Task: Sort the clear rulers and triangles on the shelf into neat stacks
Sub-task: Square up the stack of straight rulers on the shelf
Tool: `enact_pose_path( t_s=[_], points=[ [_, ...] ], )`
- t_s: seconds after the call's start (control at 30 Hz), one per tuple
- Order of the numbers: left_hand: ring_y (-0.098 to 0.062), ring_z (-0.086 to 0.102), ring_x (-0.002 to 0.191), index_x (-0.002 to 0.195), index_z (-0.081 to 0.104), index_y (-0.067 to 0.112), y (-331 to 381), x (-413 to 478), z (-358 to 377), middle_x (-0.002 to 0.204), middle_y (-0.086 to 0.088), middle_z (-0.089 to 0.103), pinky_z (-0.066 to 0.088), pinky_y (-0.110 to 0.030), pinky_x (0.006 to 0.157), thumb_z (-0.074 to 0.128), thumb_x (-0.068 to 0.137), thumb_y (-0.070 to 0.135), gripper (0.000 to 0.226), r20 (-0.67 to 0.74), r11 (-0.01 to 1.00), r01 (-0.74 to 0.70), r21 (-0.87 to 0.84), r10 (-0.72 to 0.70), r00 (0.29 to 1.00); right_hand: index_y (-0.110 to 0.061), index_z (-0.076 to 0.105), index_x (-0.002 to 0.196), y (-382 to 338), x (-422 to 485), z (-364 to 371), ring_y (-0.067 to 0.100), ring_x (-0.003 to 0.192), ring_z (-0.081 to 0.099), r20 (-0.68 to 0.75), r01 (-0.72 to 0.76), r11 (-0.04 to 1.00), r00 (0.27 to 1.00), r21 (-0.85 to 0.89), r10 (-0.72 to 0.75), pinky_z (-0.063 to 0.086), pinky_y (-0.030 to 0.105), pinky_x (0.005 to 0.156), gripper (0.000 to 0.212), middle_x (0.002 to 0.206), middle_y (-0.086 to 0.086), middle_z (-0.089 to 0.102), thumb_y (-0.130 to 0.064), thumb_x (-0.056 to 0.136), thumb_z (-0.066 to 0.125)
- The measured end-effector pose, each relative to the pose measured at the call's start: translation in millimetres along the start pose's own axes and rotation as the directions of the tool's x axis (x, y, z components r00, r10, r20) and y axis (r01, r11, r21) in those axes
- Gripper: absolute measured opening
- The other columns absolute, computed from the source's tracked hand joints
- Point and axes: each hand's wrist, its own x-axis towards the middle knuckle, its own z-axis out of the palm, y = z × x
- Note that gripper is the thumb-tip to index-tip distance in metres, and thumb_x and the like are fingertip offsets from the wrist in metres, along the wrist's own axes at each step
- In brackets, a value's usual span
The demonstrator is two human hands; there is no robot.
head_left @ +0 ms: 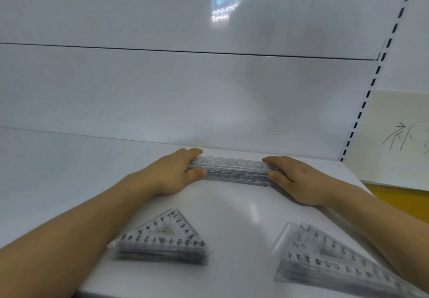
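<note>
A stack of clear straight rulers point(234, 170) lies across the white shelf point(232, 207) close to its back wall. My left hand point(171, 174) grips the stack's left end, thumb in front and fingers behind. My right hand point(297, 179) grips the right end the same way. Nearer to me, a stack of clear triangles point(162, 239) sits at the front left, partly under my left forearm. A second stack of larger clear triangles point(325, 260) sits at the front right, beside my right forearm.
The shelf's white back panel point(209, 100) rises right behind the rulers. A slotted upright point(362, 112) marks the right end. Beyond it hang a paper sheet with handwriting point(394, 135) and a yellow surface point(404, 200). The shelf's front edge runs near the bottom.
</note>
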Motion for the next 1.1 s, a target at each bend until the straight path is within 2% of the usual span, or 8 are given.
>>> enact_pose_path(
  t_s=[0.17,0.37,0.5,0.73,0.87,0.97,1.03,1.1],
  points=[
    [-0.018,0.041,0.129,0.148,0.014,0.035,4,-3,-5,0.147,0.005,0.032,0.034,-0.031,0.104,0.047,0.09,0.055,0.07,-0.012,1.0,-0.005,0.016,0.005,1.0,-0.02,0.032,0.144,5,0,4,0.005,0.102,0.04,-0.04,0.004,1.0,0.999,0.009,-0.004,0.023,0.01,0.082,0.051,0.115,-0.008,0.043,-0.038,0.098,0.043],
    [-0.017,0.04,0.13,0.147,0.016,0.037,1,-4,-7,0.147,0.007,0.032,0.034,-0.033,0.106,0.055,0.085,0.056,0.076,-0.029,1.0,0.006,-0.002,-0.006,1.0,-0.026,0.028,0.146,10,2,5,0.001,0.105,0.038,-0.066,-0.008,0.999,0.998,0.035,0.01,0.024,0.011,0.086,0.064,0.118,-0.014,0.039,-0.046,0.09,0.054],
    [-0.018,0.04,0.128,0.147,0.019,0.034,5,-3,-3,0.146,0.007,0.031,0.034,-0.03,0.104,0.051,0.091,0.049,0.067,-0.021,0.998,-0.044,0.036,0.045,0.999,-0.026,0.029,0.145,7,3,9,0.003,0.104,0.04,-0.074,0.011,0.999,0.997,0.034,-0.008,0.025,0.012,0.085,0.063,0.117,-0.013,0.04,-0.046,0.09,0.054],
    [-0.013,0.038,0.13,0.145,0.026,0.037,-7,-1,-8,0.147,0.01,0.035,0.032,-0.029,0.108,0.058,0.086,0.051,0.069,0.0,0.995,-0.004,-0.104,0.004,1.0,-0.029,0.036,0.142,9,3,4,0.0,0.107,0.039,-0.076,0.008,0.997,0.997,0.073,-0.002,0.024,0.008,0.085,0.053,0.129,-0.015,0.045,-0.04,0.093,0.053],
    [-0.013,0.051,0.114,0.131,0.046,0.03,-8,4,-5,0.126,0.008,0.052,0.039,-0.023,0.093,0.054,0.092,0.039,0.041,-0.003,0.993,-0.047,-0.108,0.047,0.999,-0.03,0.04,0.139,8,4,4,0.002,0.105,0.042,-0.066,-0.011,0.993,0.998,0.116,0.018,0.026,0.01,0.083,0.046,0.129,-0.013,0.048,-0.036,0.095,0.052],
    [-0.009,0.055,0.095,0.111,0.055,0.031,-8,5,-6,0.104,0.013,0.059,0.04,-0.013,0.077,0.058,0.091,0.033,0.02,-0.042,0.986,-0.055,-0.16,0.049,0.998,-0.033,0.037,0.141,9,3,2,0.001,0.108,0.042,-0.055,-0.028,0.992,0.998,0.127,0.035,0.027,0.012,0.088,0.056,0.129,-0.016,0.046,-0.041,0.09,0.058],
    [-0.007,0.055,0.09,0.108,0.054,0.035,-11,6,-5,0.096,0.018,0.057,0.039,-0.013,0.073,0.063,0.088,0.033,0.022,-0.066,0.98,-0.043,-0.196,0.031,0.997,-0.036,0.032,0.143,10,2,1,0.001,0.109,0.04,-0.021,-0.05,0.991,0.998,0.122,0.053,0.028,0.014,0.091,0.067,0.126,-0.018,0.042,-0.045,0.085,0.064],
    [-0.007,0.052,0.091,0.119,0.048,0.039,-11,4,-5,0.1,0.021,0.051,0.038,-0.017,0.078,0.066,0.085,0.039,0.038,-0.066,0.967,-0.002,-0.256,-0.015,0.998,-0.036,0.031,0.143,11,3,0,0.002,0.109,0.04,-0.008,-0.052,0.993,0.999,0.108,0.054,0.028,0.015,0.092,0.067,0.131,-0.015,0.044,-0.043,0.085,0.065]
  ],
)
